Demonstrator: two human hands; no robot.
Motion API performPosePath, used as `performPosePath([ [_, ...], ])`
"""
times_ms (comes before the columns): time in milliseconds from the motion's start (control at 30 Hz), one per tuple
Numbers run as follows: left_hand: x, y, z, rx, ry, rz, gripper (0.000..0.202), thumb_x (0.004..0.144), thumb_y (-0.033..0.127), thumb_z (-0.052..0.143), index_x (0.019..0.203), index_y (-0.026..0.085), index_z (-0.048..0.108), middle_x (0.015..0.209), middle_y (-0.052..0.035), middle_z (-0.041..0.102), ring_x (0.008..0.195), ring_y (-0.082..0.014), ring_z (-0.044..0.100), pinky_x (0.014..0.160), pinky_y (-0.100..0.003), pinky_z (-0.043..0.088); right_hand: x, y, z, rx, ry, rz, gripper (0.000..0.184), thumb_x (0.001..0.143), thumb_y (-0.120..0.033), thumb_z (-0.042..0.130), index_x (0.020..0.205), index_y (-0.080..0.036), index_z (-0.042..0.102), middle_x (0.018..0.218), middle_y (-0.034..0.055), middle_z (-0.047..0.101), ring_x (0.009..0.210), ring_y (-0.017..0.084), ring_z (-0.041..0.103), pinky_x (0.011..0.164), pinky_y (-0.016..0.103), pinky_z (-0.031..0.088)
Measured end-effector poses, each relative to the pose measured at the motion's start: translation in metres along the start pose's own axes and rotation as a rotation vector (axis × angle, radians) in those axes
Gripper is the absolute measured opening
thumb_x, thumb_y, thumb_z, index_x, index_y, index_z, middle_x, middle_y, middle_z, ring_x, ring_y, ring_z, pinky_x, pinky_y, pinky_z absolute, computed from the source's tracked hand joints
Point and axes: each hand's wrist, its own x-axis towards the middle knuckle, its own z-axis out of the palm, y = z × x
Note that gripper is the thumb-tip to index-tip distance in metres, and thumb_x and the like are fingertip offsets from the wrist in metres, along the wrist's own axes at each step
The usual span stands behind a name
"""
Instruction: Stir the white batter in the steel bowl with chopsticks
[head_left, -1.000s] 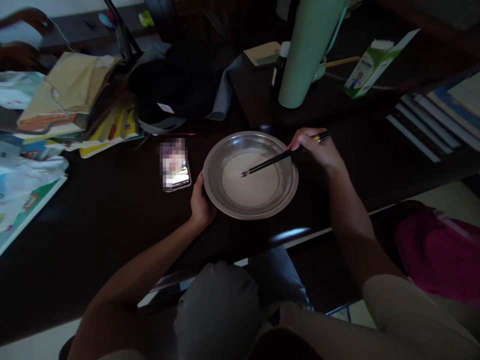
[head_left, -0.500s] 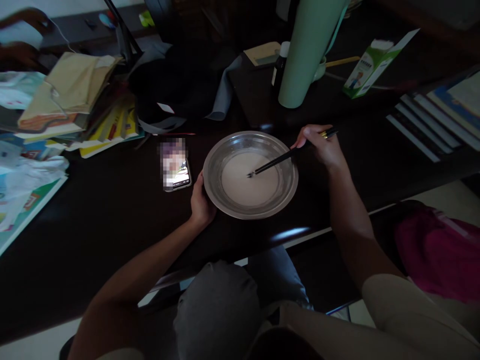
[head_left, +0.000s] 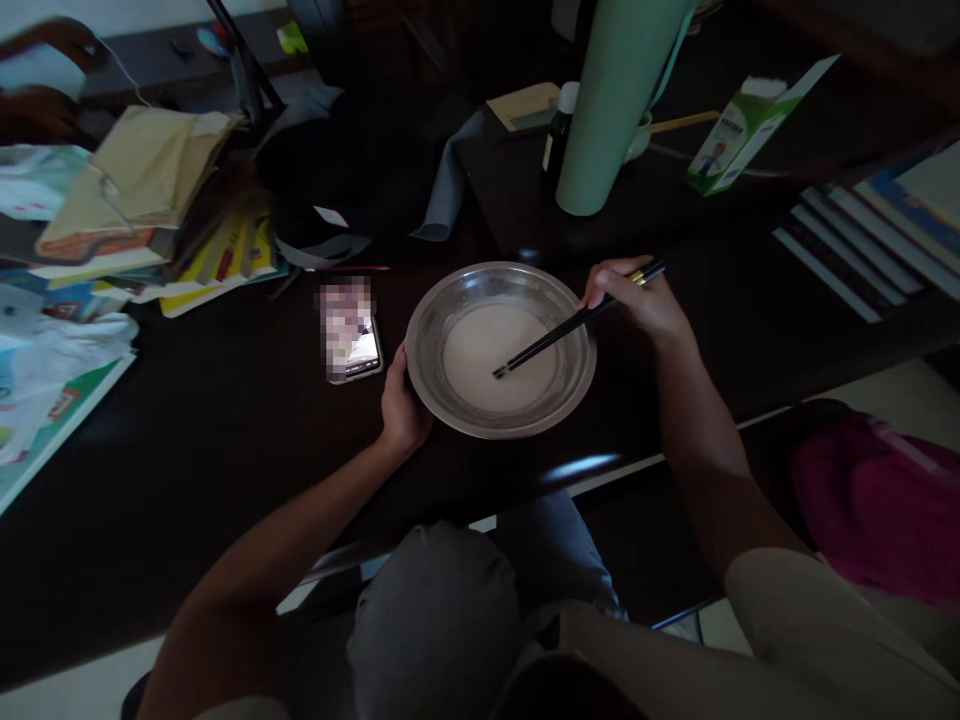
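Steel bowl (head_left: 501, 424) centred on dark table (head_left: 225, 430), held at eight o'clock by cupped left hand (head_left: 403, 408), pale liquid (head_left: 471, 345) already in, black chopsticks (head_left: 544, 344) pinched at two o'clock by curled right hand (head_left: 641, 300), tips dipped: apparently mid-stir, remainder not tellable.

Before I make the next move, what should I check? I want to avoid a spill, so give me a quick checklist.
1. Bowl steadied: ok, left hand against its left side.
2. Chopsticks gripped: ok, in the fingers of the right hand.
3. Liquid below the rim: ok, bare wall shows all round.
4. Phone clear of the bowl: ok, a gap lies between them.
5. Flask clear of the right hand: ok, it stands farther back, apart.
6. Liquid free of lumps: cannot tell, too dim.
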Motion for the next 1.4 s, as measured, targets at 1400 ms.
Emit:
performPosePath([
  [1400, 0.0026, -0.0033, -0.0035, -0.019, -0.006, 0.018, 0.026, 0.09, 0.045, 0.06, 0.101, 0.026, 0.075, 0.115, -0.0006, 0.077, 0.121, -0.0238, 0.066, 0.108, -0.037, 0.05, 0.001, 0.0068, -0.0015, -0.012, 0.045, -0.007, 0.038, 0.084, -0.057, 0.068, 0.068, -0.023, 0.075, 0.069, 0.0005, 0.072, 0.062, 0.012, 0.064, 0.061, 0.027, 0.049],
])
